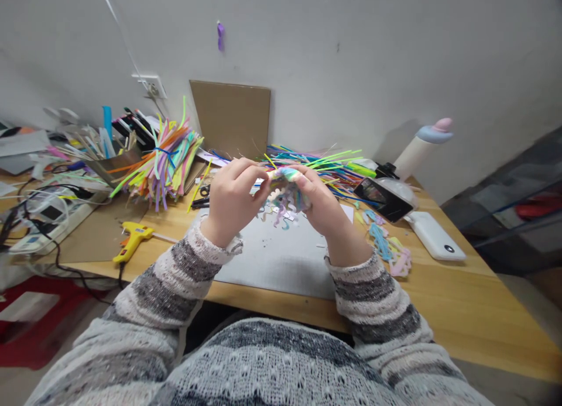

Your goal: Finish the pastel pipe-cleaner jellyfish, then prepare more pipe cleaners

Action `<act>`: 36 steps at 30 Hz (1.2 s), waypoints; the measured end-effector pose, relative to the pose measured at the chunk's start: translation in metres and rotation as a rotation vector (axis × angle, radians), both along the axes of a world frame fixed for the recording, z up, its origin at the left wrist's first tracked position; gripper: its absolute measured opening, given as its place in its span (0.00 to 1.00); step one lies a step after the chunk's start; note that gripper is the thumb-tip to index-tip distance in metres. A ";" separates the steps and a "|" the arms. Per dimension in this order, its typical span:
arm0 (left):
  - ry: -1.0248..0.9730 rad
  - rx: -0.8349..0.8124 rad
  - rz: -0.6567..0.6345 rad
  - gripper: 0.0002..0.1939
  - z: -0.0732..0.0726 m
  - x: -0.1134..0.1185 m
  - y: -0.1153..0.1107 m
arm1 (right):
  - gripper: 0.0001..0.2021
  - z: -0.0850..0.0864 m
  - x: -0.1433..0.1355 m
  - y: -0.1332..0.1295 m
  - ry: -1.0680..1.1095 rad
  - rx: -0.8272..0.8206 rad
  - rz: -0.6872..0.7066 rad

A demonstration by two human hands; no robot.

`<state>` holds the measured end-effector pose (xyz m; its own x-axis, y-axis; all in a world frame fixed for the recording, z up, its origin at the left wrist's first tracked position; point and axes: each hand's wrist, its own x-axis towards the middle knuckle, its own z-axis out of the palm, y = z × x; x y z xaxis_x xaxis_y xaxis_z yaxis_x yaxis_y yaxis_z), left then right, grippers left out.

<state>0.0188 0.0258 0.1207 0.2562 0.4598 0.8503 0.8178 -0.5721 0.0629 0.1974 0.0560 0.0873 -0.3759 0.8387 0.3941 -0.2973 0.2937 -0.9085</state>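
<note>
Both my hands are raised over a grey mat (281, 257) on the wooden table. Between them is a small fuzzy pastel pipe-cleaner piece (287, 195) with a rainbow-coloured top and curly strands hanging down. My right hand (322, 198) is closed around its right side, the thumb on top. At the piece's upper left end, my left hand (237, 195) pinches with thumb and forefinger. The fingers hide part of the piece, so its whole shape does not show.
A yellow glue gun (134, 241) and a bundle of coloured pipe cleaners (162, 157) are at left. More pipe cleaners (325, 160) lie behind my hands. A phone (384, 196), a white power bank (438, 236) and curled pastel pieces (386, 242) are at right. Cardboard (232, 119) leans on the wall.
</note>
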 end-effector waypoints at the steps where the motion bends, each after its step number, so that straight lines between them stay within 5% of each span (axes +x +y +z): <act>1: -0.013 0.004 0.005 0.03 -0.001 0.001 0.000 | 0.19 0.001 -0.001 -0.001 -0.005 -0.006 0.001; 21: -0.083 0.002 0.002 0.13 -0.001 0.006 -0.003 | 0.19 -0.001 -0.006 -0.004 0.019 0.010 0.002; 36: -0.077 0.176 -0.050 0.08 -0.004 0.003 0.001 | 0.16 0.001 -0.007 -0.009 0.082 -0.020 0.020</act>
